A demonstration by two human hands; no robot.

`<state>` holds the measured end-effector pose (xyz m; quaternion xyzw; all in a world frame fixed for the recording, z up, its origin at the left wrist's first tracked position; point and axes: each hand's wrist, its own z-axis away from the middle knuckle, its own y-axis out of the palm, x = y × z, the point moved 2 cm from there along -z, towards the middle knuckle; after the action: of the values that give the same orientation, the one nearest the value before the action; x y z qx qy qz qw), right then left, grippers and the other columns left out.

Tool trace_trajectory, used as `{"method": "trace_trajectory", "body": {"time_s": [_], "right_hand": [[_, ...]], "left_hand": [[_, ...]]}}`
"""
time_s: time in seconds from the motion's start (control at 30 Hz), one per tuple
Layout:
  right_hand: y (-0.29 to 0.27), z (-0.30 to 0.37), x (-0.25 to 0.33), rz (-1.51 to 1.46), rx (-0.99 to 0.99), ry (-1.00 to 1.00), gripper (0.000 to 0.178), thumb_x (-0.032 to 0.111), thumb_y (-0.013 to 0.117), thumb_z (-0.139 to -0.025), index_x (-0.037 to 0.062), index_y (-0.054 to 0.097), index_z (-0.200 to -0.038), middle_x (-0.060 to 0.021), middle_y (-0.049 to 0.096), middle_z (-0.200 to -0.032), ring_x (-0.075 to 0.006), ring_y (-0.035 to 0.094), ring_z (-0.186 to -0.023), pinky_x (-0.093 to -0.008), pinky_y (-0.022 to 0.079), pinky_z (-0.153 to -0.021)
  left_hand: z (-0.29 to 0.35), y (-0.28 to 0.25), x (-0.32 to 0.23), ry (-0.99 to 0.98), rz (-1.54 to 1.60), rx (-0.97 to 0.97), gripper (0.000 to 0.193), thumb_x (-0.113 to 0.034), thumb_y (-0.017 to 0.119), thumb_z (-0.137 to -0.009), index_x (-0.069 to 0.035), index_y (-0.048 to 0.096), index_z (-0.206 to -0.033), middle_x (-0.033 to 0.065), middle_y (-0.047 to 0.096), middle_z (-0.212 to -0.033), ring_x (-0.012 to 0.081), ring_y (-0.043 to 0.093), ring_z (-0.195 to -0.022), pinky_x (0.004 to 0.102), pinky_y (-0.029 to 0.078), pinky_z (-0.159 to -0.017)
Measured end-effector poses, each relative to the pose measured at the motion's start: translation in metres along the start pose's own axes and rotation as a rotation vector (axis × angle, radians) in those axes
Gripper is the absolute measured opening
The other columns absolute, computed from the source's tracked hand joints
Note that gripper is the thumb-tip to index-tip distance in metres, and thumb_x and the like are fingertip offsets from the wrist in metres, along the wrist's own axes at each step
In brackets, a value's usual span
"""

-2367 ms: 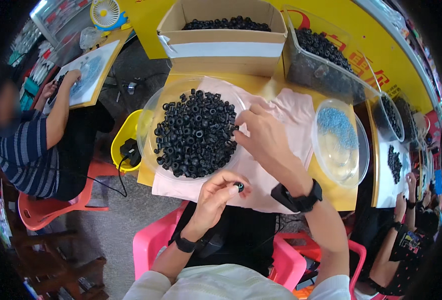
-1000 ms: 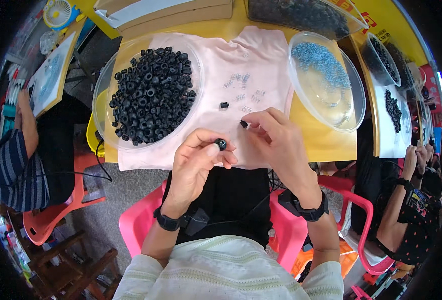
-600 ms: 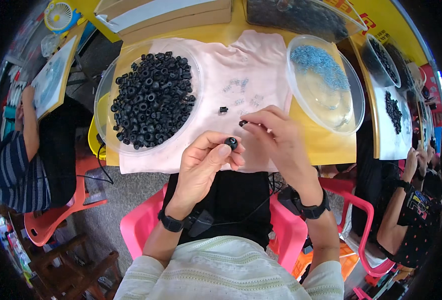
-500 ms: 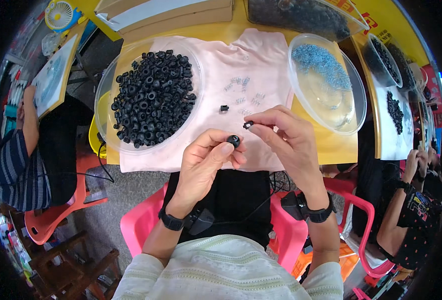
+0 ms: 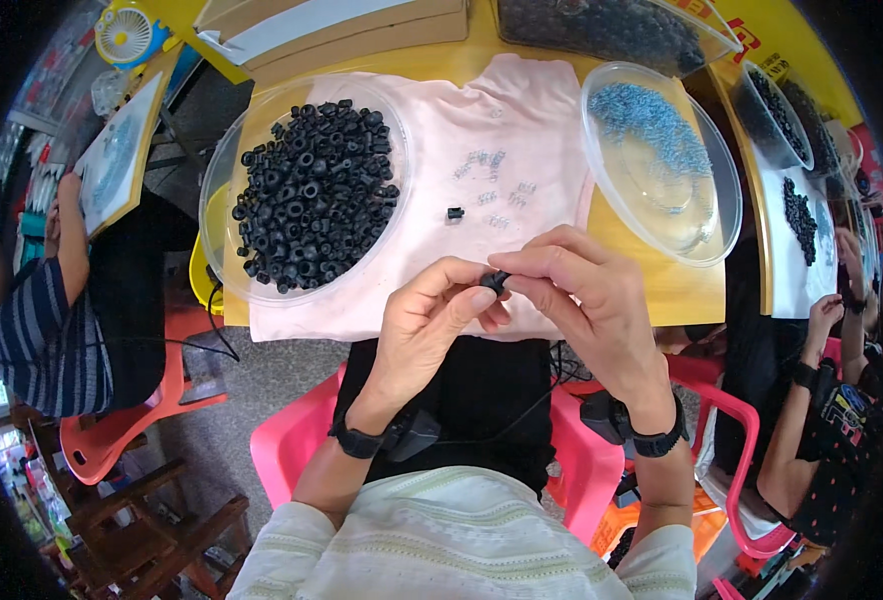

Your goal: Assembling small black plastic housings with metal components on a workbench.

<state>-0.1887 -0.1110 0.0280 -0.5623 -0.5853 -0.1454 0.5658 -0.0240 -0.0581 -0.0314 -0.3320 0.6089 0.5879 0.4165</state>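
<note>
Between finger and thumb, my left hand (image 5: 422, 325) pinches a round black cord lock body (image 5: 493, 282). My right hand (image 5: 587, 290) is closed at its upper right end, and the small black plunger seen there earlier is now mostly hidden by the fingertips. The two pieces meet, but how deep one sits in the other cannot be seen. Beyond the hands, a single small black plastic piece (image 5: 455, 215) lies on the pink cloth (image 5: 432, 150). Little groups of thin metal springs (image 5: 482, 163) are spread further back on it.
To the left stands a clear bowl (image 5: 216, 240) heaped with black plastic pieces (image 5: 312, 190). A clear bowl (image 5: 730, 225) at the right holds bluish springs (image 5: 652, 120). A cardboard box (image 5: 362, 40) and a clear bin (image 5: 602, 30) line the back. People work at side tables.
My right hand has moved in toward my left, bringing its small black plunger onto the round body. Before, the two pieces were apart. The whole view has shifted slightly.
</note>
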Motion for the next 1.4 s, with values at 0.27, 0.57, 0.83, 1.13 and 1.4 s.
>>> {"method": "trace_trajectory", "body": {"time_s": [0.27,0.57,0.83,1.13,1.4], "right_hand": [[0.003,0.008,-0.008,-0.222,0.007,0.266,0.015,0.003,0.065,-0.087,0.0002,0.068,-0.101,-0.0069,0.062,-0.084,-0.0137,0.059,-0.072,-0.0256,0.045,-0.06],[0.006,0.009,-0.015,-0.227,-0.057,0.263,0.015,0.006,0.069,-0.086,-0.001,0.069,-0.1,-0.0071,0.062,-0.082,-0.0124,0.06,-0.07,-0.0245,0.046,-0.058],[0.013,0.01,-0.014,0.067,-0.127,0.029,0.015,0.001,0.07,-0.083,-0.0005,0.068,-0.098,-0.0095,0.063,-0.082,-0.017,0.063,-0.065,-0.028,0.049,-0.056],[0.015,0.015,-0.004,0.197,-0.148,-0.081,0.039,0.002,0.077,-0.074,0.0015,0.062,-0.11,-0.0103,0.061,-0.094,-0.0216,0.064,-0.07,-0.0294,0.054,-0.058],[0.015,0.016,-0.007,0.199,-0.157,-0.095,0.036,-0.002,0.076,-0.069,0.0012,0.062,-0.102,-0.0093,0.059,-0.089,-0.0213,0.064,-0.073,-0.0302,0.055,-0.061]], "left_hand": [[-0.003,0.001,0.002,0.014,-0.078,0.015,0.021,-0.012,0.059,-0.098,0.003,0.06,-0.113,0.0068,0.066,-0.092,0.0123,0.063,-0.083,0.0261,0.052,-0.078],[-0.006,0.0,0.002,0.014,-0.078,0.018,0.02,-0.012,0.059,-0.098,0.003,0.061,-0.112,0.0065,0.065,-0.093,0.0114,0.063,-0.084,0.0252,0.052,-0.077],[-0.007,-0.006,0.004,-0.039,-0.036,0.017,0.018,-0.011,0.059,-0.098,0.003,0.062,-0.11,0.0085,0.067,-0.092,0.0125,0.064,-0.082,0.0258,0.053,-0.076],[-0.008,-0.001,0.002,-0.127,0.14,-0.035,0.017,-0.011,0.059,-0.098,0.003,0.062,-0.107,0.0115,0.069,-0.097,0.0162,0.067,-0.088,0.0301,0.056,-0.08],[-0.009,0.004,-0.002,-0.223,0.218,-0.016,0.016,-0.01,0.057,-0.098,0.004,0.063,-0.105,0.012,0.069,-0.097,0.0169,0.068,-0.09,0.0341,0.06,-0.083]]}}
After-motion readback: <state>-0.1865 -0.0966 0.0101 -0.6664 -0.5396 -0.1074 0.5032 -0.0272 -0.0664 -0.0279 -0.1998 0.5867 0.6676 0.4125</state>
